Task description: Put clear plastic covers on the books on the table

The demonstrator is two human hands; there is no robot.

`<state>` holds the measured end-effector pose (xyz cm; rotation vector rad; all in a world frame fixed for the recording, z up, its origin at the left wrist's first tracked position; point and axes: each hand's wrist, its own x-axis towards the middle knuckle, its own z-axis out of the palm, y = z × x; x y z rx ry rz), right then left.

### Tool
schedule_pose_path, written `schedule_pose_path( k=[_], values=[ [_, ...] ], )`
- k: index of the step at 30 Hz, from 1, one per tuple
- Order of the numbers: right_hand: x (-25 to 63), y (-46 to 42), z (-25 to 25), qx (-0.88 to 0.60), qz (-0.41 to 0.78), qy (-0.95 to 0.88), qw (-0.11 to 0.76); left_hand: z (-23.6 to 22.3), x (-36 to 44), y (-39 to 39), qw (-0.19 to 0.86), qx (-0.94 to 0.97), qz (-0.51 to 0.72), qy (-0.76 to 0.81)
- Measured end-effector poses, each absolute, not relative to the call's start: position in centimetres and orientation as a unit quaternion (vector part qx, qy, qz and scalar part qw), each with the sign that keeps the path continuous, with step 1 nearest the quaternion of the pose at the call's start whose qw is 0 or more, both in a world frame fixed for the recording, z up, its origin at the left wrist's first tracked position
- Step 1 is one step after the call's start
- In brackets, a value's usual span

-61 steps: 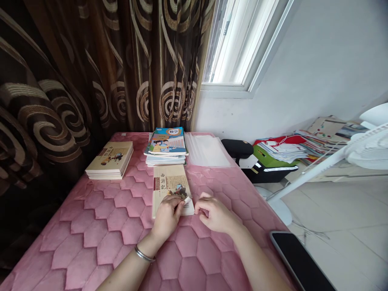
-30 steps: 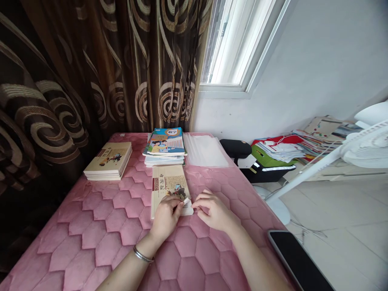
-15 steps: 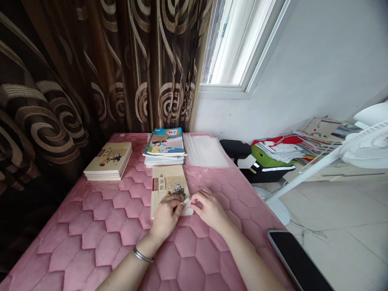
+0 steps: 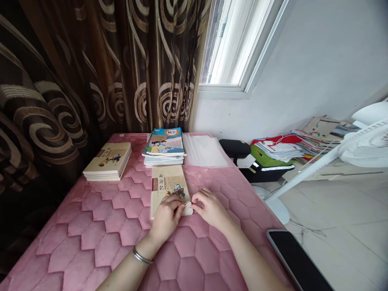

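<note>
A paperback of Journey to the West (西游記) (image 4: 168,186) with a beige illustrated cover lies flat on the pink quilted table cover (image 4: 91,250). My left hand (image 4: 166,216) rests on its lower edge, fingers pinching a small white flap (image 4: 188,206) at the lower right corner. My right hand (image 4: 210,209) sits just right of the book, with curled fingertips against that flap. The exact shape of the flap is partly hidden by my fingers. A metal bangle (image 4: 142,256) circles my left wrist.
Behind the book are a stack of mathematics textbooks (image 4: 163,147) and a pile of clear plastic sleeves (image 4: 205,151). A stack of matching paperbacks (image 4: 107,161) lies to the left. A black phone (image 4: 295,258) sits at the right table edge. A white fan (image 4: 363,147) and heaped papers (image 4: 279,149) stand beyond, on the floor.
My right hand has moved left and closed in on the white flap. My left hand stays on the book, and the view has shifted slightly.
</note>
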<state>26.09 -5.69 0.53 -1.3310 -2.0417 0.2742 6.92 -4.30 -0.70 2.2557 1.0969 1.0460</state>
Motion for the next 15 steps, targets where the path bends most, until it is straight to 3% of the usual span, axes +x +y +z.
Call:
schedule_pose_path(
  k=[15],
  values=[
    [27.1, -5.0, -1.1, -0.557, 0.374, -0.664, 0.330, -1.0, 6.7, -4.6, 0.181, 0.841, 0.361, 0.359]
  ],
)
